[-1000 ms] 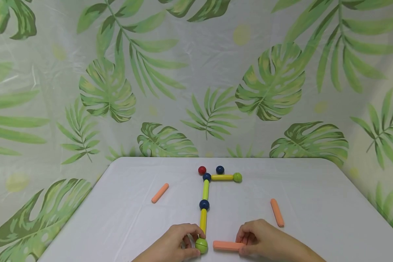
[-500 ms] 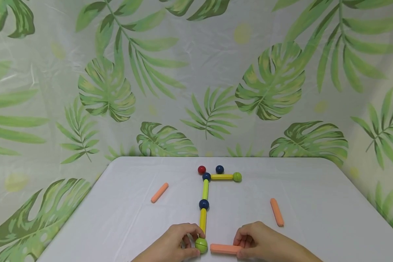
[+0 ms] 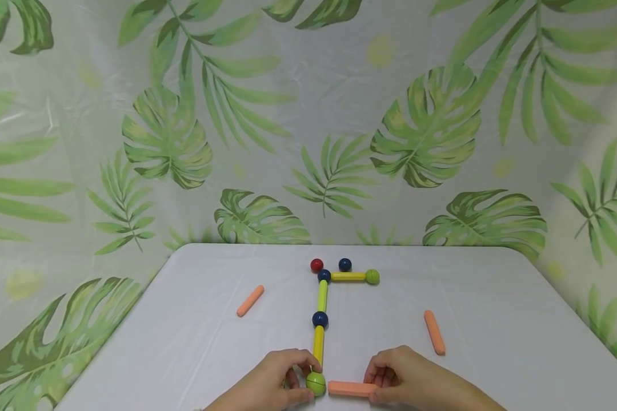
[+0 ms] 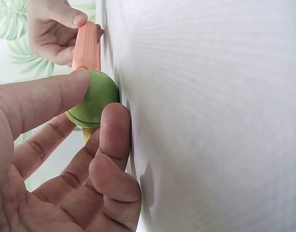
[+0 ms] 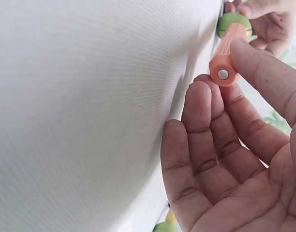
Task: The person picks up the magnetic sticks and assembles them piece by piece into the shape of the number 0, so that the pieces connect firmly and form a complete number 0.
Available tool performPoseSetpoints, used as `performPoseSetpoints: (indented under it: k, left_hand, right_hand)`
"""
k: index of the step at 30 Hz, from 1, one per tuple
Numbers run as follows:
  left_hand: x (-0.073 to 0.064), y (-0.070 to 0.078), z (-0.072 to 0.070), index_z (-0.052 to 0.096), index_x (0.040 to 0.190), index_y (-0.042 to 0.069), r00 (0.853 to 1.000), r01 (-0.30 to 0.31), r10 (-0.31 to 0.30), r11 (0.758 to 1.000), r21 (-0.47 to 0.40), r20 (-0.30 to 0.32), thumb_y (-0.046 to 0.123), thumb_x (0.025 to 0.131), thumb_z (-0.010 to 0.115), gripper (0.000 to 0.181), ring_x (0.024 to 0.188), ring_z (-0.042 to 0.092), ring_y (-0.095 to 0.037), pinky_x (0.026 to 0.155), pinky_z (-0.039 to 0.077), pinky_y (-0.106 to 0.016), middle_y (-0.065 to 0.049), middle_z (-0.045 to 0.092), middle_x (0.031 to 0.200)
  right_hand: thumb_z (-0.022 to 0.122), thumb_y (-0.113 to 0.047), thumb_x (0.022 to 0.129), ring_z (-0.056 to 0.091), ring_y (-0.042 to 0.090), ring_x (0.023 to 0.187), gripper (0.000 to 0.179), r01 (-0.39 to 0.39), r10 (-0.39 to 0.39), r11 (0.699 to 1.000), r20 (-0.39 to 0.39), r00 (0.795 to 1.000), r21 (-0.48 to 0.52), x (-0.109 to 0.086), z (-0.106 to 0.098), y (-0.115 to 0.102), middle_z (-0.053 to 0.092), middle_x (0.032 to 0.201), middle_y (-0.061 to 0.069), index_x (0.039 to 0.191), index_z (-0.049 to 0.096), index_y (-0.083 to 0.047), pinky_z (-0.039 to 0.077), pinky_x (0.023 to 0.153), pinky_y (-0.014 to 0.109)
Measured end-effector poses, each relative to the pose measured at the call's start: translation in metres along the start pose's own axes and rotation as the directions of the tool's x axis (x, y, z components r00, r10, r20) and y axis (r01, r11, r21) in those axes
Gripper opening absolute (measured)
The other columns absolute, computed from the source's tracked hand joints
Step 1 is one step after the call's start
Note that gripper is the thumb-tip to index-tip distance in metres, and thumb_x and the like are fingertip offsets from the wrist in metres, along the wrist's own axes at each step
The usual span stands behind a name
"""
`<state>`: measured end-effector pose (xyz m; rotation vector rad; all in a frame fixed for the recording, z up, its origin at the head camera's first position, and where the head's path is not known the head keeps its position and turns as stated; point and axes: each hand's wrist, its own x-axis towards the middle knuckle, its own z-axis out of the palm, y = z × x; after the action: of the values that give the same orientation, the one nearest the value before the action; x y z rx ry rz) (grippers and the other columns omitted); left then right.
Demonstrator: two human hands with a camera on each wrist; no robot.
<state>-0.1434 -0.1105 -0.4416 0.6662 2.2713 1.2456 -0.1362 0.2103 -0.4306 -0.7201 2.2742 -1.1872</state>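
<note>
My left hand (image 3: 285, 377) grips a green ball (image 3: 316, 384) between thumb and fingers at the near end of a chain. From that ball a yellow rod (image 3: 319, 345) leads away to a navy ball (image 3: 320, 319), then a lime rod (image 3: 322, 297) and another navy ball (image 3: 324, 276). There a second yellow rod (image 3: 348, 277) turns right to a green ball (image 3: 372, 277). My right hand (image 3: 403, 374) pinches an orange rod (image 3: 351, 389) with a silver disc (image 5: 223, 74) in its end face. The rod's left end lies just beside the held ball, with a thin gap in the head view.
Loose orange rods lie at the left (image 3: 250, 301) and right (image 3: 435, 333) of the white table (image 3: 211, 337). A red ball (image 3: 316, 265) and a navy ball (image 3: 345, 264) are near the chain's far end. A leaf-patterned curtain (image 3: 334, 114) hangs behind.
My right hand has moved slightly left with the orange rod, bringing its end closer to the green ball. My left hand has stayed on the ball.
</note>
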Motion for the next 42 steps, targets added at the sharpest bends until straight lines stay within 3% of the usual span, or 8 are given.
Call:
performPoseSetpoints:
  k: [11,18,28,35,42]
  left_hand:
    - [0.000,-0.003,0.000,0.073,0.117,0.020,1.000,-0.011,0.011,1.000,-0.023,0.005,0.007,0.093,0.082,0.029,0.075,0.061,-0.003,0.070,0.053,-0.019,0.006,0.072,0.101]
    - [-0.002,-0.002,-0.002,0.075,0.124,0.019,0.998,-0.050,0.050,0.999,0.000,0.028,0.013,0.098,0.079,0.027,0.080,0.061,0.000,0.074,0.053,-0.018,0.012,0.070,0.102]
    - [-0.002,-0.002,-0.003,0.076,0.122,0.019,0.996,-0.085,0.085,0.996,0.022,0.019,0.015,0.098,0.079,0.024,0.080,0.061,0.002,0.074,0.054,-0.018,0.015,0.071,0.104]
    - [-0.003,-0.001,-0.002,0.077,0.122,0.019,0.999,-0.046,0.046,0.999,0.015,0.000,0.014,0.097,0.080,0.025,0.077,0.061,0.000,0.071,0.053,-0.018,0.016,0.072,0.101]
    - [-0.002,0.000,-0.002,0.077,0.122,0.023,1.000,-0.026,0.026,0.999,0.026,0.006,0.016,0.097,0.080,0.025,0.076,0.061,0.001,0.071,0.052,-0.018,0.014,0.073,0.102]
  right_hand:
    - [0.082,-0.016,0.095,0.058,0.002,0.071,0.008,-0.018,0.018,1.000,0.003,1.000,-0.003,0.005,0.001,-0.001,0.067,0.080,-0.008,0.097,0.077,-0.021,0.048,0.064,0.020]
    - [0.082,-0.016,0.095,0.058,0.001,0.071,0.008,-0.003,0.003,1.000,-0.002,1.000,-0.001,0.006,-0.001,-0.001,0.067,0.081,-0.008,0.098,0.077,-0.021,0.048,0.064,0.020]
    - [0.084,-0.021,0.094,0.059,0.001,0.075,0.011,0.026,-0.025,0.999,0.016,1.000,-0.022,0.012,-0.010,-0.001,0.067,0.084,-0.010,0.101,0.076,-0.020,0.050,0.067,0.020]
    - [0.080,-0.024,0.098,0.058,-0.001,0.074,0.013,0.073,-0.075,0.992,-0.017,0.997,-0.101,0.024,-0.029,-0.009,0.066,0.084,-0.011,0.104,0.075,-0.015,0.051,0.067,0.019]
    - [0.077,-0.028,0.101,0.061,0.001,0.080,0.019,0.064,-0.094,0.974,-0.127,0.987,-0.219,0.044,-0.064,-0.012,0.069,0.090,-0.008,0.109,0.075,-0.010,0.055,0.074,0.022]
